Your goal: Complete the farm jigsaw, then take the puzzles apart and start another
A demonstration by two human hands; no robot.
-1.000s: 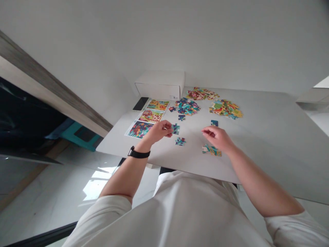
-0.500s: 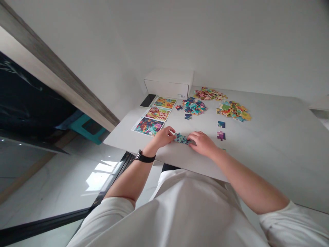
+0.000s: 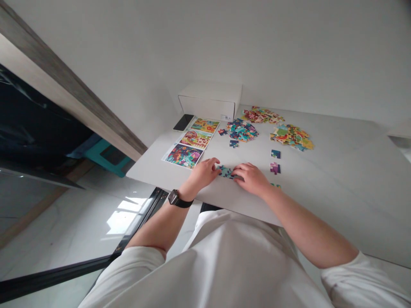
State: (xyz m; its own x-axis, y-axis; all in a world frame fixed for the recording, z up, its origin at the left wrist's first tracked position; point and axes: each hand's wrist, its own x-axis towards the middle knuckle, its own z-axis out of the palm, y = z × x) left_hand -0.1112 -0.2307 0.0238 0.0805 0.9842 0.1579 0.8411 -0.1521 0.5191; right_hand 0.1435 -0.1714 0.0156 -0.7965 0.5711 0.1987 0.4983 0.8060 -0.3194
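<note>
On the white table [image 3: 337, 188] my left hand [image 3: 205, 173] and my right hand [image 3: 252, 177] meet over a small group of teal jigsaw pieces [image 3: 225, 172]. Both hands pinch these pieces from either side, fingers curled against them. A black watch [image 3: 177, 199] sits on my left wrist. A purple piece [image 3: 275, 167] and a blue piece [image 3: 275, 153] lie just right of my right hand. Another small joined group of pieces [image 3: 276, 185] shows partly behind my right wrist.
Three picture cards [image 3: 192, 141] lie in a row at the table's left, a black phone [image 3: 183, 122] beyond them. A white box [image 3: 210, 102] stands against the wall. Three heaps of loose pieces lie at the back: blue [image 3: 240, 129], red [image 3: 261, 115], yellow [image 3: 290, 137].
One second ago my hands were apart, the left holding a teal piece. They have come together over the teal pieces, and since half a second ago they have hardly moved.
</note>
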